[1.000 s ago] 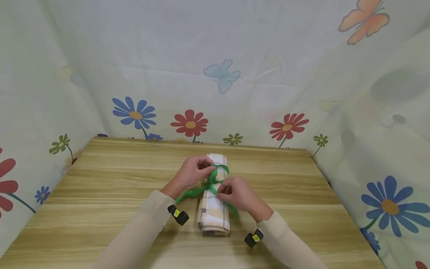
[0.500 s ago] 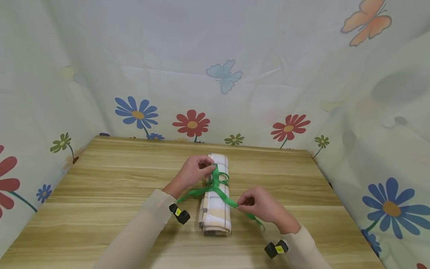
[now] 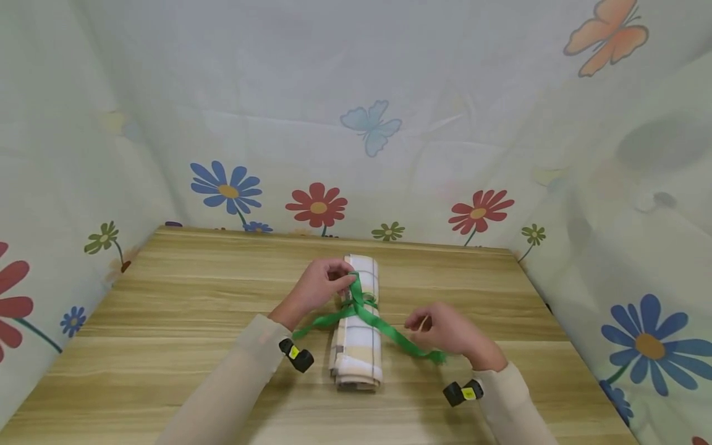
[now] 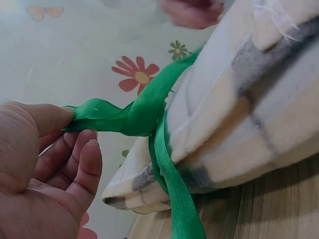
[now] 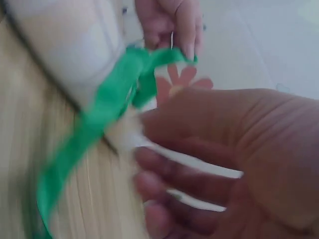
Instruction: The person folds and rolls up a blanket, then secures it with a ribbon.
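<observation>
A rolled plaid cloth, white and beige with grey lines, lies lengthwise in front of me with a green ribbon around its middle. My left hand pinches a folded loop of the ribbon between thumb and fingers, as the left wrist view shows, lifted off the roll. To the right of the roll my right hand hovers with loosely bent fingers and nothing between them. One ribbon tail trails past it to the right onto the table; another tail runs out to the left under my left wrist.
The roll rests on a wood-grain table. A pale curtain printed with flowers and butterflies stands behind and at both sides. Each wrist wears a small black camera.
My right hand has drawn a ribbon end out to the right and let it go; the right-hand loop has shrunk to a small one. My left hand has hardly moved.
</observation>
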{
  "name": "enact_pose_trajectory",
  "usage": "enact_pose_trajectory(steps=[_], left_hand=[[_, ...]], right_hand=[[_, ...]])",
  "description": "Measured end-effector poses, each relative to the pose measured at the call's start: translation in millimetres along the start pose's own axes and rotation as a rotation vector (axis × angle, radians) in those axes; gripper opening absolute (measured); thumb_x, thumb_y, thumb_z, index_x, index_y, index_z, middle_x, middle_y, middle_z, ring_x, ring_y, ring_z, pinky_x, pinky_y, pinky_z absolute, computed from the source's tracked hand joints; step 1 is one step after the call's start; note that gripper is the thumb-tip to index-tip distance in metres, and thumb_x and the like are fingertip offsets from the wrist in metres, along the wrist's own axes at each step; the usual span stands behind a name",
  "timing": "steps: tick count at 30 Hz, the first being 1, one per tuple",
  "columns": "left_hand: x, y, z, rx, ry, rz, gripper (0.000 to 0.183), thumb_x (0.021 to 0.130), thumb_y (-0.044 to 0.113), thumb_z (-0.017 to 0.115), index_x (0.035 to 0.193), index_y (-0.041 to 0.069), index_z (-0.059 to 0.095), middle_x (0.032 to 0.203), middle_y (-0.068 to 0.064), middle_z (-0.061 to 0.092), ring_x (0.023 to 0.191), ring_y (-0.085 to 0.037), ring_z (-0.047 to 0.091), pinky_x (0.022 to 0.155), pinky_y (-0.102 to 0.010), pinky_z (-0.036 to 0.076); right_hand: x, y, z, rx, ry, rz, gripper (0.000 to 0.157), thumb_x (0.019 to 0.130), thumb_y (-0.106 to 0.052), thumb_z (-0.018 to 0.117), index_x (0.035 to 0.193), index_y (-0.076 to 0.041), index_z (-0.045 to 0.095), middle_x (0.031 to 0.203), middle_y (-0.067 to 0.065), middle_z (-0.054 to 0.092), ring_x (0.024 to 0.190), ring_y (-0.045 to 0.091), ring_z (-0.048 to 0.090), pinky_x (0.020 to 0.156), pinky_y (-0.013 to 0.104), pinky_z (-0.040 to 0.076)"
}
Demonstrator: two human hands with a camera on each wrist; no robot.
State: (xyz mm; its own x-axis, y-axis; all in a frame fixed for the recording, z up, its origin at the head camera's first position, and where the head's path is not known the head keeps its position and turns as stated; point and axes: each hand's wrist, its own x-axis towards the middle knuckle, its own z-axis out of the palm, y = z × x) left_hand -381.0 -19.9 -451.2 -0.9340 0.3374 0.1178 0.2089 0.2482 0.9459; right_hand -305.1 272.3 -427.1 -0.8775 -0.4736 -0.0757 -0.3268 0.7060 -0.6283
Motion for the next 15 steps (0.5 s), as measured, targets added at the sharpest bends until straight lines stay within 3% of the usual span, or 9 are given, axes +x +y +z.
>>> enact_pose_trajectory(steps=[6, 11, 15], left_hand=[[-0.3, 0.3, 0.5, -0.012, -0.003, 0.002, 0.012, 0.099, 0.020, 0.069, 0.106, 0.011, 0.073, 0.088, -0.009, 0.069, 0.075, -0.022, 0.063, 0.081, -0.054, 0.057], [0.7, -1.3, 0.7, -0.006, -0.001, 0.006, 0.012, 0.099, 0.020, 0.069, 0.106, 0.011, 0.073, 0.087, -0.007, 0.068, 0.075, -0.020, 0.063, 0.082, -0.055, 0.057], [1.1, -1.0, 0.9, -0.008, -0.001, 0.011, 0.012, 0.099, 0.020, 0.069, 0.106, 0.010, 0.073, 0.087, -0.006, 0.068, 0.074, -0.019, 0.062, 0.082, -0.056, 0.057]], right_hand=[[34.8, -20.9, 18.2, 0.047, 0.156, 0.013, 0.014, 0.096, -0.032, 0.073, 0.100, -0.020, 0.078, 0.091, -0.007, 0.072, 0.080, 0.012, 0.062, 0.071, 0.028, 0.052], [56.1, -27.8, 34.7, 0.002, 0.161, -0.060, 0.014, 0.091, -0.029, 0.079, 0.095, -0.015, 0.079, 0.088, -0.005, 0.070, 0.072, 0.011, 0.056, 0.063, 0.025, 0.047], [64.0, -30.9, 37.5, -0.015, 0.180, -0.054, 0.007, 0.089, -0.019, 0.081, 0.085, -0.015, 0.078, 0.086, -0.003, 0.069, 0.073, 0.012, 0.055, 0.065, 0.025, 0.046]])
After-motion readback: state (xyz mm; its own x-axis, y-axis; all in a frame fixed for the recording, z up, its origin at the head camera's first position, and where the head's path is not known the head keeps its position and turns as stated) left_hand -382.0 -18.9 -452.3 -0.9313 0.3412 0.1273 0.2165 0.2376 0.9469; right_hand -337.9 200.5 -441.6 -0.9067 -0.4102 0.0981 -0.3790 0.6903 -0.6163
